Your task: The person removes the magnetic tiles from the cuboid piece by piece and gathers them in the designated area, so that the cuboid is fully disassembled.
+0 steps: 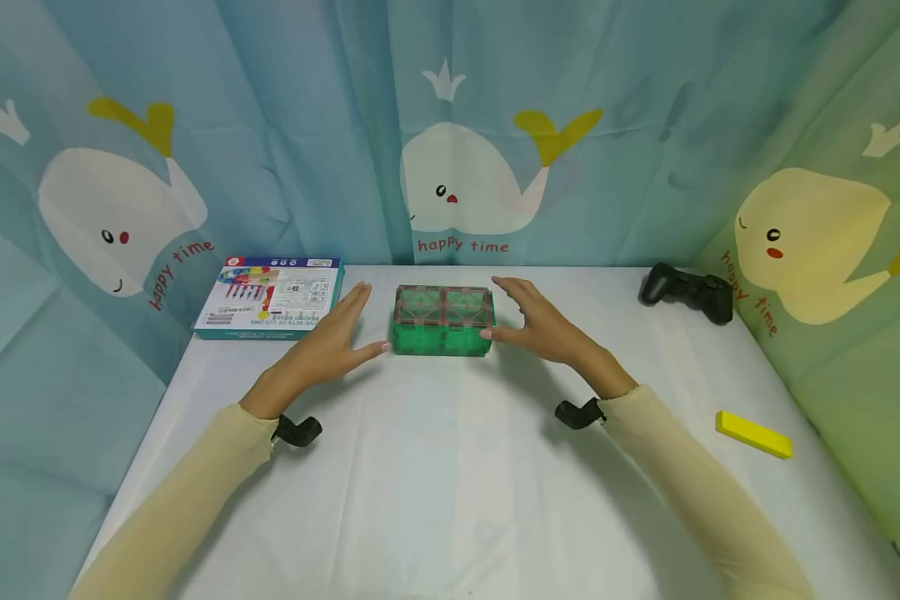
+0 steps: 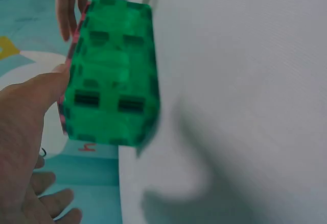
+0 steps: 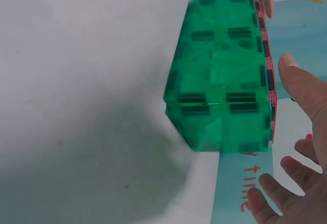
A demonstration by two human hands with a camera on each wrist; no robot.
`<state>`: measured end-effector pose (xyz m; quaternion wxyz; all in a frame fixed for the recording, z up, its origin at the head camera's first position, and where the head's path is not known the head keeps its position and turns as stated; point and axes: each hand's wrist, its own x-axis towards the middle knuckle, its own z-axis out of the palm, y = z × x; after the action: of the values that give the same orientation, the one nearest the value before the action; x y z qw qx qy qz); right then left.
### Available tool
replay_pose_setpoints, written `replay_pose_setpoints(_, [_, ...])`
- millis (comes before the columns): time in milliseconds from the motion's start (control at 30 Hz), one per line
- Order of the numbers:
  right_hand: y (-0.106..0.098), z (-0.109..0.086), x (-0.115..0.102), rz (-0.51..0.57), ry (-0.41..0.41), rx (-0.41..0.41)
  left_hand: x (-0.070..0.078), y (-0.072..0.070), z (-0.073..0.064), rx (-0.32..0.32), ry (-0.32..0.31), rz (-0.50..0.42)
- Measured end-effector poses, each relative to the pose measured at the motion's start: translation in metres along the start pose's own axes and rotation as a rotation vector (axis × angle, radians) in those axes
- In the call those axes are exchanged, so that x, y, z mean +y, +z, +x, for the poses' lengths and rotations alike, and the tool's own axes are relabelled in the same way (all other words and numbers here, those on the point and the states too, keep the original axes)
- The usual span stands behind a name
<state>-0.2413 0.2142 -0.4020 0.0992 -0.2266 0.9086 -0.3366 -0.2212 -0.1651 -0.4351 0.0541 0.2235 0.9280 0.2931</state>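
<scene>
A person in pale long sleeves (image 1: 187,492) holds two bare hands apart on either side of a translucent green box (image 1: 441,337) with a reddish top of two square panels, which sits near the middle of the far side of a white bench (image 1: 435,467). The left hand (image 1: 322,346), fingers extended and thumb pointing inward, is just beside the box's left end; the right hand (image 1: 543,327), its fingers parted from the thumb, is at the right end, the thumb overlapping the box's edge in the head view. Neither hand is clamped on anything; whether either thumb touches the box cannot be told. The wrist views show dark slots along the box's green side. A small black device (image 1: 300,432) is worn at the left wrist, and a matching black unit (image 1: 580,414) at the right. Beyond the left hand, a flat printed carton (image 1: 270,298) lies at the far left, its large lettering upside down. A black game controller (image 1: 686,292) rests at the far right, with a yellow bar (image 1: 753,435) nearer the person on the same side. Blue curtains (image 1: 285,92) printed with whales (image 1: 468,179) and the words "happy time" hang behind the bench.
</scene>
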Motion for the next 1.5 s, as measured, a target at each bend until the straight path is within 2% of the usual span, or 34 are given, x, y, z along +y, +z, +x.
replay_pose_setpoints(267, [0.0,0.02,-0.004,-0.023,0.014,-0.075,0.014,0.005,0.03,-0.038,0.044,-0.05])
replay_pose_setpoints(433, [-0.004,0.027,-0.006,-0.012,0.043,-0.123,0.019,0.008,0.04,-0.093,0.042,-0.049])
replay_pose_setpoints(567, [-0.007,0.033,-0.006,-0.029,0.042,-0.159,0.019,0.008,0.041,-0.12,0.025,-0.047])
replay_pose_setpoints(967, [-0.011,0.04,-0.008,-0.019,0.032,-0.175,0.017,0.006,0.042,-0.12,0.048,-0.071])
replay_pose_setpoints(1267, [-0.008,0.037,-0.01,-0.023,0.017,-0.15,0.015,0.009,0.042,-0.124,0.043,-0.077])
replay_pose_setpoints(1500, [-0.004,0.031,-0.016,-0.069,-0.017,-0.078,0.016,0.008,0.041,-0.127,0.038,-0.066])
